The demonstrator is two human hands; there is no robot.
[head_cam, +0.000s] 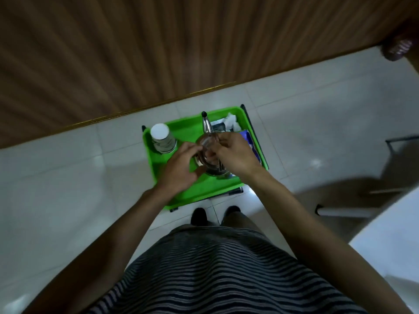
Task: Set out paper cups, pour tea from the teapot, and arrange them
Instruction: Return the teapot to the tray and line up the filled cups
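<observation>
Teapot (209, 152) is sitting on the green tray (181, 132), beside stacked paper cups (162, 138). Left hand (181, 166) and right hand (233, 152) are curling fingers around its top; exact grip unclear. Metal is probably looking slick, heavy if full; handle seems safest.

green tray (179, 130); white cups (162, 138); striped shirt (215, 268)

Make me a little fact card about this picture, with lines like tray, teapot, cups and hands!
tray: green tray on a low stand over a tiled floor
teapot: shiny metal teapot on the tray, spout pointing away from the person
cups: upside-down stack of paper cups, at the tray's far left
left hand: at the teapot's top, grip unclear
right hand: at the teapot's top, grip unclear
extras: crumpled white tissue in the far right corner
</observation>
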